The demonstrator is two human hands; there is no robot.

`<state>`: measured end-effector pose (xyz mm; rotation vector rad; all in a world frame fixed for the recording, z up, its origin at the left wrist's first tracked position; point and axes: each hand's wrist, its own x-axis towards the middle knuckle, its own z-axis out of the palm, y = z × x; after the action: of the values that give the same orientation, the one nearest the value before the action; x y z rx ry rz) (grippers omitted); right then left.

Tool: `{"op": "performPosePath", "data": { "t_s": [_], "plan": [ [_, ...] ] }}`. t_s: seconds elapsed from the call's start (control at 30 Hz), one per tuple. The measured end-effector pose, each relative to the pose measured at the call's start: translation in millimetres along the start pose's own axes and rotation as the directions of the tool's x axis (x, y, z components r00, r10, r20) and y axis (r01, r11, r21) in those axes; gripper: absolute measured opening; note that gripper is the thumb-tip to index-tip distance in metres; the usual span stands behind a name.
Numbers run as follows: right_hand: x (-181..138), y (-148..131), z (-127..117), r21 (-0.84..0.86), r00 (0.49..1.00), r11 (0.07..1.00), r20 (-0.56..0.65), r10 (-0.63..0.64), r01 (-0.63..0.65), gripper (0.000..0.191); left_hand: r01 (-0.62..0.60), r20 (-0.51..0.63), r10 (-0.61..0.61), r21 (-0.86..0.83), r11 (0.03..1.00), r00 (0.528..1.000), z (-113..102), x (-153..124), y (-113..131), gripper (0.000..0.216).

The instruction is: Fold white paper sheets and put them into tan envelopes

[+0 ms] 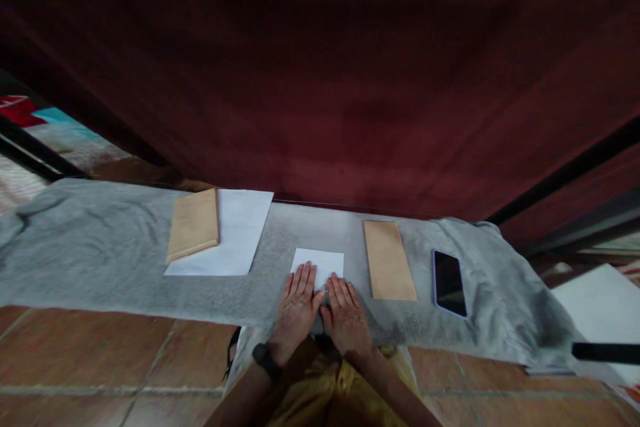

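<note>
A small white sheet of paper (319, 259) lies on the grey cloth at the near middle. Flat on its left part rests my left hand (299, 300), fingers stretched forward. My right hand (345, 310) lies flat over the right part, fingers also straight, and the two thumbs come close together. The near edge of the paper is hidden under my hands. To the right of them lies a brown paper envelope (390, 260). Further left, a stack of brown envelopes (194, 223) sits partly on top of larger white sheets (240, 233).
The grey cloth (125, 247) covers a long narrow surface. A phone (449, 283) with a dark screen lies at the right. Behind hangs a dark red curtain (340, 113). A white panel (600, 313) stands at the far right, and a tiled floor (90, 353) shows below.
</note>
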<state>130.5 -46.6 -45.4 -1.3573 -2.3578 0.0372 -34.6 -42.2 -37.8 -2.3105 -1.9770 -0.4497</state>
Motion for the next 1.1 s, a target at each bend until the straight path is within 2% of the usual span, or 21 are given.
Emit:
{"op": "performPosePath", "data": {
  "t_s": [0.27,0.47,0.57,0.7,0.77,0.93,1.1],
  "plan": [
    [-15.9,6.8,-14.6,-0.039,0.995,0.995,-0.055,0.087,-0.089,0.059,0.12,-0.06,-0.118,0.026,0.992,0.991,-3.4,-22.8,-17.2,0.068],
    [-16.5,7.1,-17.3,-0.023,0.995,0.995,-0.032,0.096,-0.097,0.057,0.191,-0.101,-0.186,0.044,0.981,0.977,-11.7,-18.2,-15.9,0.064],
    [-15.9,6.4,-17.0,-0.001,0.993,0.994,-0.036,0.11,-0.11,0.056,0.124,-0.085,-0.121,0.022,0.992,0.989,-14.8,-6.6,-1.8,0.061],
    [-12.3,11.5,-21.6,0.092,0.99,0.986,-0.024,0.139,-0.137,0.05,-0.089,-0.019,0.088,-0.034,0.995,0.996,-9.0,6.6,22.6,0.06],
    [-8.4,17.1,-25.6,0.154,0.987,0.976,-0.017,0.158,-0.154,0.05,-0.149,0.015,0.15,-0.041,0.988,0.989,-3.8,10.8,29.6,0.057],
    [11.4,24.8,-30.5,0.228,0.991,0.965,-0.01,0.136,-0.13,0.052,-0.212,0.077,0.215,-0.044,0.976,0.974,3.5,23.0,27.5,0.056],
    [38.9,19.7,-21.4,0.155,0.998,0.986,0.038,0.057,-0.062,0.051,-0.235,0.106,0.236,-0.02,0.972,0.966,5.0,36.5,17.0,0.063]
  ]
}}
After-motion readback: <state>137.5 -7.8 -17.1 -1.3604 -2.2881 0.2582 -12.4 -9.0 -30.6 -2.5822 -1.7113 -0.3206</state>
